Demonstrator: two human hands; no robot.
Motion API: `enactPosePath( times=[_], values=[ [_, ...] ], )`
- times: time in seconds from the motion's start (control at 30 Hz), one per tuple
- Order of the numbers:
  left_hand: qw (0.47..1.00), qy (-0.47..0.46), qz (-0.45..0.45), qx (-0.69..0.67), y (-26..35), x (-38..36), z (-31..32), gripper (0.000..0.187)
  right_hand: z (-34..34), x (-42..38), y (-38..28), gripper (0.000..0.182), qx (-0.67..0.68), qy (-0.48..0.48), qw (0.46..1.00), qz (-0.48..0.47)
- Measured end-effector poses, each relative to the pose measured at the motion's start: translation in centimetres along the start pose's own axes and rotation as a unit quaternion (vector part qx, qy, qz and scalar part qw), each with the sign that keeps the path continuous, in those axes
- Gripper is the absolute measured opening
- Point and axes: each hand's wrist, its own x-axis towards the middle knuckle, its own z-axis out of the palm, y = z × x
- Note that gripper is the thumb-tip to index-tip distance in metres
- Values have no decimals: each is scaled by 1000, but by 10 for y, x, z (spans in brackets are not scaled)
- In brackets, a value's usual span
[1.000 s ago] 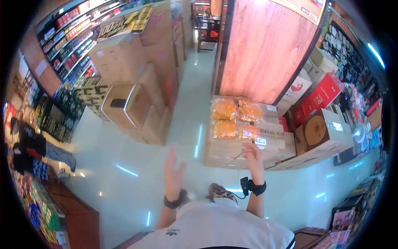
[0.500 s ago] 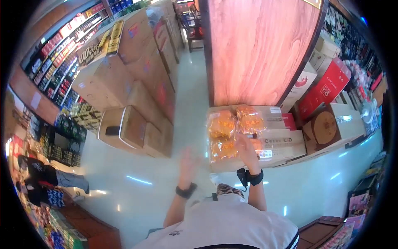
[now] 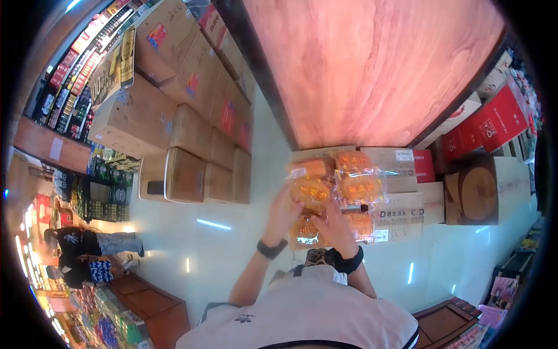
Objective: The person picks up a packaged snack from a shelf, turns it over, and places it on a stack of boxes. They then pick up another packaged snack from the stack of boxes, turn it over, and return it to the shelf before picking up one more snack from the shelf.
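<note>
Several clear plastic packs of orange-brown food lie on flat cartons (image 3: 430, 200) in front of a wooden panel (image 3: 372, 70). My left hand (image 3: 283, 215) is at the left edge of a middle pack (image 3: 311, 195), fingers bent against its wrapper. My right hand (image 3: 337, 224) touches the same pack from its lower right side, its fingers apart. Another pack (image 3: 359, 187) lies to the right, beyond my right hand. Below, one more pack (image 3: 306, 228) is partly covered by my hands. Each wrist wears a black band.
Stacked brown cartons (image 3: 192, 131) stand at the left beside shelves of bottles (image 3: 70, 93). A red box (image 3: 488, 125) and an open carton (image 3: 476, 195) are at the right. Two people (image 3: 87, 250) are at the far left, near a wooden counter (image 3: 151, 299).
Both hands have come together at the packs; my left hand has moved right and up from over the floor. The view has shifted, and the middle pack now sits between my hands.
</note>
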Motion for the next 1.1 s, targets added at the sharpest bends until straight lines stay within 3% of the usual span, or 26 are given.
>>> enactPosePath(
  times=[0.13,0.27,0.3,0.33,0.37,0.4,0.43,0.47,0.53,0.57,0.6,0.7,0.8,0.93,1.0,1.1],
  values=[
    [998,17,-16,58,11,-3,-7,56,-3,-1,-5,50,31,-28,997,-59],
    [994,91,44,36,51,-16,-32,41,1,-1,-3,53,7,-72,988,-135],
    [989,128,56,48,62,-22,-41,40,2,0,-6,55,57,-136,986,-72],
    [992,106,7,72,58,-31,-50,46,1,2,-21,53,56,-164,983,-63],
    [991,89,-46,88,51,-42,-55,54,11,1,-21,53,147,-160,973,-74],
    [983,151,-29,101,41,-51,-53,52,16,5,-19,53,43,-158,978,-130],
    [972,206,-10,115,33,-60,-57,51,23,8,-28,53,-21,-193,975,-105],
    [960,241,-20,137,34,-73,-71,49,31,13,-35,51,51,-240,957,-158],
    [943,284,-51,168,47,-109,-83,45,53,11,-52,49,60,-331,933,-126],
    [925,334,-65,171,46,-129,-90,43,61,5,-55,48,59,-367,923,-100],
    [907,378,-76,172,42,-153,-93,41,79,0,-48,46,46,-358,915,-179],
    [861,483,-99,126,44,-239,-104,38,111,-53,-87,51,64,-490,859,-136],
    [796,578,-149,100,75,-329,-104,35,158,-99,-83,49,35,-585,789,-183],
    [687,687,-170,168,104,-430,-80,34,175,-194,-108,47,-18,-637,715,-289],
    [628,735,-193,170,115,-471,-63,34,171,-239,-121,47,-48,-671,688,-272],
    [582,761,-204,201,132,-531,-32,35,171,-298,-112,45,-76,-684,663,-293]
  ],
)
